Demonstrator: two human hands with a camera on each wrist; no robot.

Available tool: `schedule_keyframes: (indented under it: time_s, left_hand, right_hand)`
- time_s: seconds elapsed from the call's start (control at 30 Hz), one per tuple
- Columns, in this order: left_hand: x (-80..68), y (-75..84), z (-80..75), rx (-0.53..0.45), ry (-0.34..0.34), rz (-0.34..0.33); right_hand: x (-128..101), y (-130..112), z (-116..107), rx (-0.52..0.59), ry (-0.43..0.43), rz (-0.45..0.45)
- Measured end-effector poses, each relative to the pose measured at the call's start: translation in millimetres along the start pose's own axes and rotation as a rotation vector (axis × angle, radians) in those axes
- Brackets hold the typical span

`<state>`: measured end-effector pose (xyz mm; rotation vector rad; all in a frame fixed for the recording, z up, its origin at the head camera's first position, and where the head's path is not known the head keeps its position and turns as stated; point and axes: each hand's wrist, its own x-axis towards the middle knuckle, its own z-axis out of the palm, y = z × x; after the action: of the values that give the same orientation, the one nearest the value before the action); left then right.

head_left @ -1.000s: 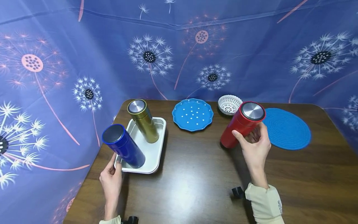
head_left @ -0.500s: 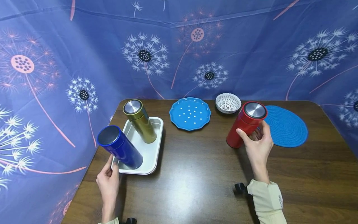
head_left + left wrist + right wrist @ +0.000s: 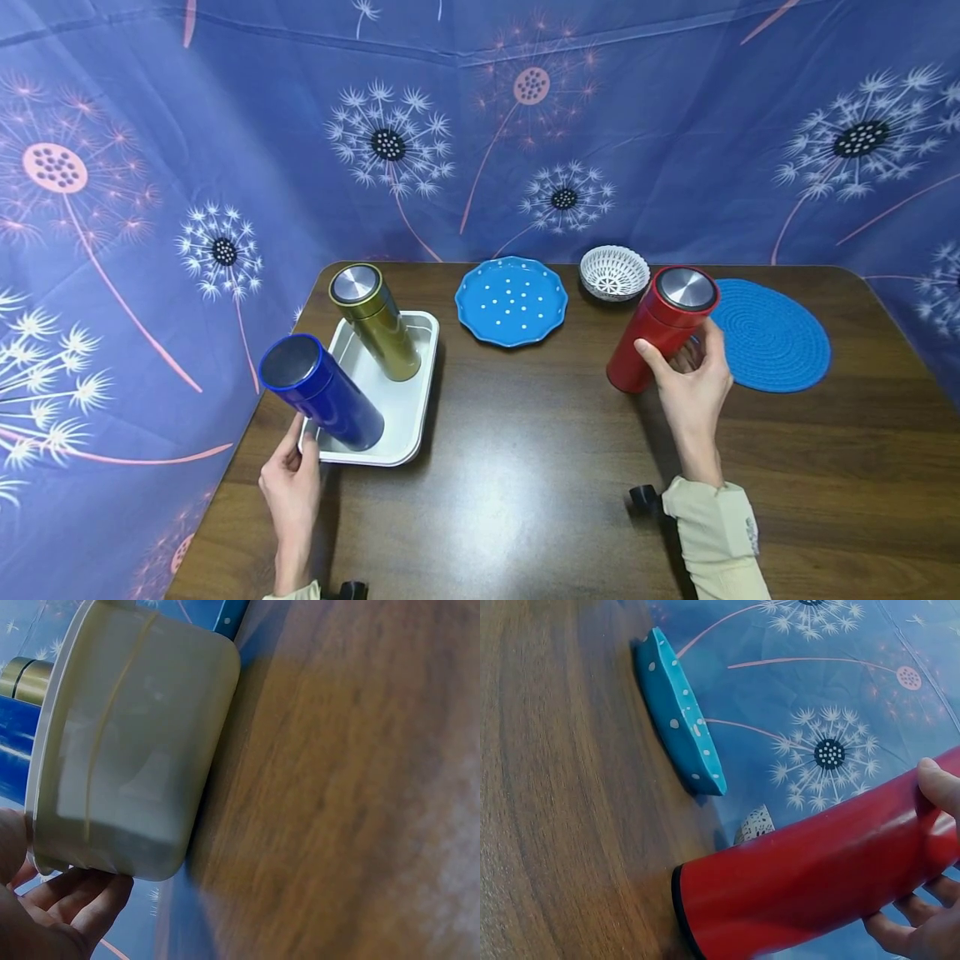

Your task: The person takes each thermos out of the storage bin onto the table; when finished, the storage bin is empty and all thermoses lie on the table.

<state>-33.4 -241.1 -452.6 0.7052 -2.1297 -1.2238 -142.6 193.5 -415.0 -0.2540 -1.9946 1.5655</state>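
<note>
My right hand [image 3: 693,400] grips a red thermos flask [image 3: 651,337] round its side, thumb on the left. The flask stands upright on the wooden table, its black base [image 3: 681,911] close at the tabletop in the right wrist view. At the left, my left hand [image 3: 291,483] pinches the near left corner of a deep white tray [image 3: 408,446], thumb on the rim and fingers below it. Inside the tray stand a blue thermos flask [image 3: 330,400] and, behind it, a gold one [image 3: 378,329]. In the left wrist view the tray's outer wall [image 3: 142,750] fills much of the picture.
A blue scalloped plate [image 3: 512,302] with white dots lies at the back middle. Right of it sits a white openwork bowl [image 3: 614,273], near the red flask. A round blue woven placemat [image 3: 776,337] lies right of that flask. A patterned cloth [image 3: 480,167] hangs behind the table.
The red flask has shifted slightly right in my right hand and stands more upright against the table, then stays put. The head view has turned slightly; my left hand stays at the tray corner.
</note>
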Motion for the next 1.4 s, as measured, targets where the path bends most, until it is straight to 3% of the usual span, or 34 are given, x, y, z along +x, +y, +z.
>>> schedule_keyframes:
  time_s: [0.47,0.87,1.07,1.2,1.4]
  left_hand:
    - [0.4,-2.0,1.2,0.002,0.006,0.001]
    - [1.1,-5.1,1.3,-0.003,0.012,0.023]
    - [0.6,-4.9,-0.3,-0.009,0.016,0.035]
    - [1.0,-5.6,-0.6,-0.002,0.016,0.041]
    - [2.9,-8.9,2.4,-0.007,0.022,0.055]
  right_hand:
    - [-3.6,4.8,1.5,-0.049,-0.04,-0.049]
    - [-36.3,5.1,-12.5,-0.109,0.003,-0.058]
    - [-55.4,2.6,-14.9,-0.092,0.027,-0.13]
    - [-63.8,3.1,-12.7,-0.078,-0.021,-0.188]
    - [-72.6,3.0,3.2,-0.046,-0.163,-0.218]
